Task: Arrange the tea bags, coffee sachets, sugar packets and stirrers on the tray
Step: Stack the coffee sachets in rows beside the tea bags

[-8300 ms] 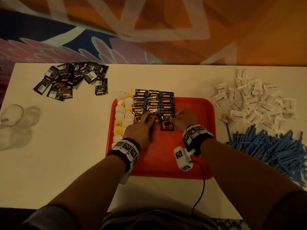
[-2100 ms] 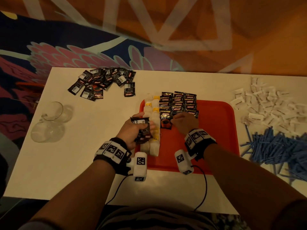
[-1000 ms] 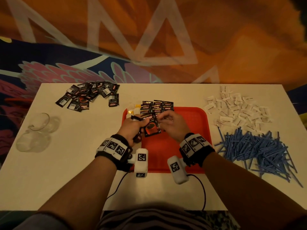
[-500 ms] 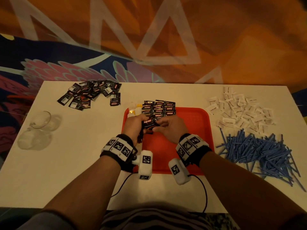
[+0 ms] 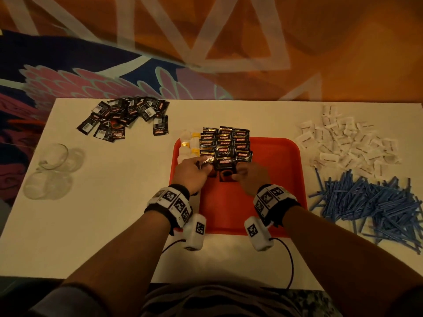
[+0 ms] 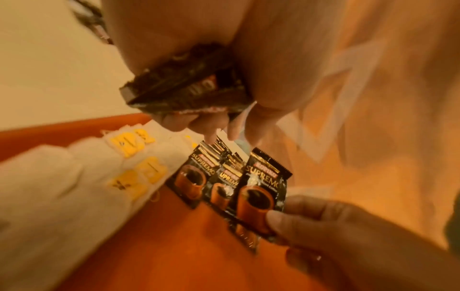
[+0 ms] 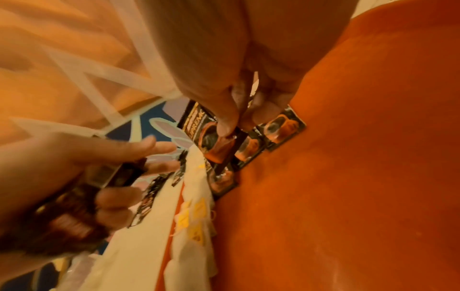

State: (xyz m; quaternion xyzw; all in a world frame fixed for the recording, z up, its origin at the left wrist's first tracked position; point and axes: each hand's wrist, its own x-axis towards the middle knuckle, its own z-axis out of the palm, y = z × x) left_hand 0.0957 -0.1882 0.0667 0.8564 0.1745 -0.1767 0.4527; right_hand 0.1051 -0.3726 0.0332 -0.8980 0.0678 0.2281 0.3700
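Your left hand (image 5: 191, 173) grips a small stack of coffee sachets (image 6: 189, 88), index finger extended; your right hand (image 5: 250, 174) pinches one sachet (image 6: 259, 196) between thumb and fingers.

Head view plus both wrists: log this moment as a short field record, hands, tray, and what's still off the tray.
left hand: holds a stack of sachets
right hand: pinches one sachet, laying it at the near end of the rows
tray: tea bags along left edge, coffee rows beside them, right part bare
off tray: loose sachets, sugar packets, stirrers
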